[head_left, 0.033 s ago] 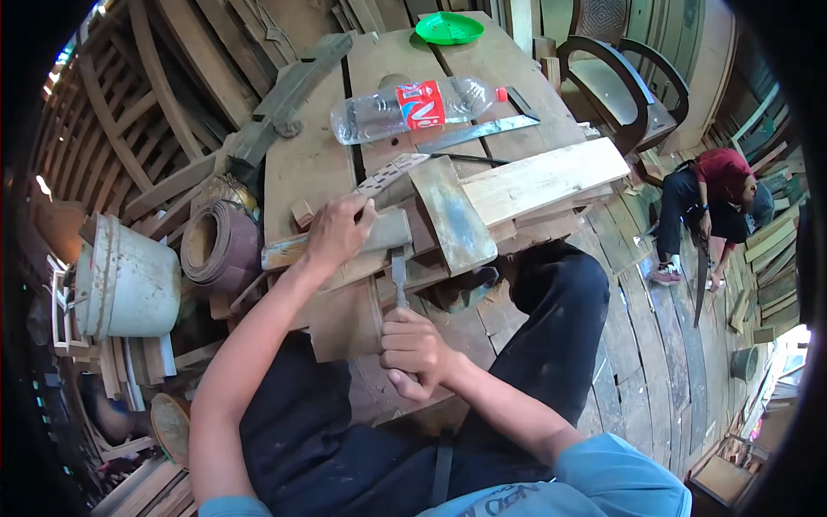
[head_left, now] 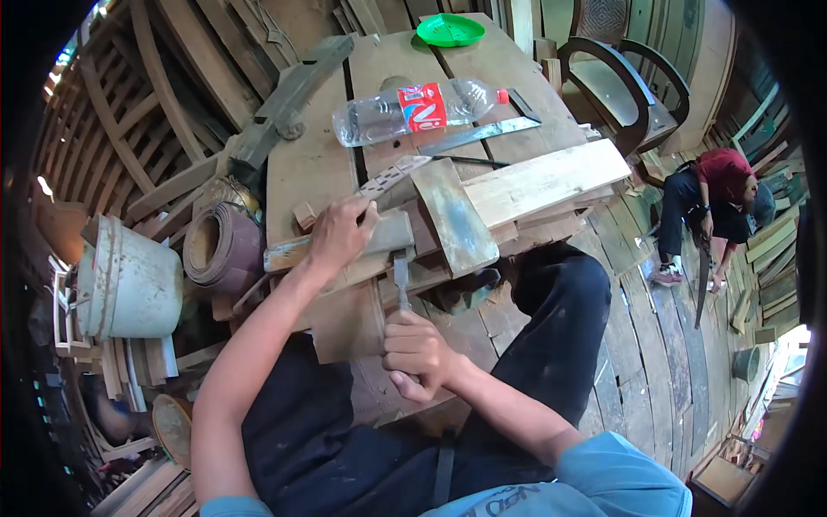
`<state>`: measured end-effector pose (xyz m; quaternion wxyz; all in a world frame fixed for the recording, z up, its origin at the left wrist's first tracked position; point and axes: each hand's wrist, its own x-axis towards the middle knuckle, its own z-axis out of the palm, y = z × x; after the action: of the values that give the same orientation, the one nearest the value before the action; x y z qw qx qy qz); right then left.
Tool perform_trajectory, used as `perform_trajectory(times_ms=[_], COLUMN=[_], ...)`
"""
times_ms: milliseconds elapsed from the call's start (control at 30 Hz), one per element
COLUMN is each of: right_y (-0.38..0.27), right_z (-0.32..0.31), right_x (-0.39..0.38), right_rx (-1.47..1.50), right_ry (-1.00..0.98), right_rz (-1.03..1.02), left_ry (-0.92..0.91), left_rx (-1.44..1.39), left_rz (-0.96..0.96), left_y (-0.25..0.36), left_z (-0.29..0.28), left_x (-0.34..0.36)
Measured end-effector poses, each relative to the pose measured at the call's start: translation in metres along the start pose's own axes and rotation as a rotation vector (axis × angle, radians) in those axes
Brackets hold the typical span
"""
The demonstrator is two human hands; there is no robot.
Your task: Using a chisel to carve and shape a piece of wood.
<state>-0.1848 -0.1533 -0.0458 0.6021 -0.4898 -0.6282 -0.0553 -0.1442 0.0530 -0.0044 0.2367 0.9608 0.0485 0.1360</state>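
My right hand (head_left: 415, 353) is wrapped round the handle of a chisel (head_left: 401, 274). The chisel's flat metal blade points away from me, its tip at the near edge of a greyish piece of wood (head_left: 394, 230). Over that wood, at the bench's near left, my left hand (head_left: 343, 231) is closed with its fingers curled. Just right of the tip lies a short, worn board (head_left: 457, 217) with a bluish stain, set crosswise. A pale plank (head_left: 547, 181) extends from there to the right. Below my left hand, a thin brown board (head_left: 346, 326) hangs down in front of my lap.
On the bench (head_left: 314, 185) lie a clear plastic bottle (head_left: 370, 118) with a red label, a metal square (head_left: 482, 133) and a green dish (head_left: 450, 30). A white bucket (head_left: 138, 284) and a brown roll (head_left: 226, 250) stand left. At right, a person (head_left: 719, 194) bends over a saw (head_left: 701, 280).
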Motion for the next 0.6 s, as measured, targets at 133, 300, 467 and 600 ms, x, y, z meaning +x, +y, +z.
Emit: perform_trajectory(times_ms=[133,300,467,600], right_y=[-0.011,-0.032,-0.023,-0.012], right_z=[-0.005,-0.014,-0.076,-0.129], right_x=[-0.007,0.002,0.023,0.006], right_rx=[0.048,0.170,0.690,1.304], right_ry=[-0.032,0.061,0.938,1.604], right_rz=[-0.026,-0.047,0.122,0.248], left_ry=[0.012,0.042,0.178,0.173], left_rx=[0.036,0.020,0.013,0.154], left_rz=[0.009,0.055,0.230,0.323], left_y=[-0.008,-0.009,-0.012,-0.003], left_z=[-0.002,0.001,0.001,-0.007], left_x=[0.003,0.005,-0.001,-0.007])
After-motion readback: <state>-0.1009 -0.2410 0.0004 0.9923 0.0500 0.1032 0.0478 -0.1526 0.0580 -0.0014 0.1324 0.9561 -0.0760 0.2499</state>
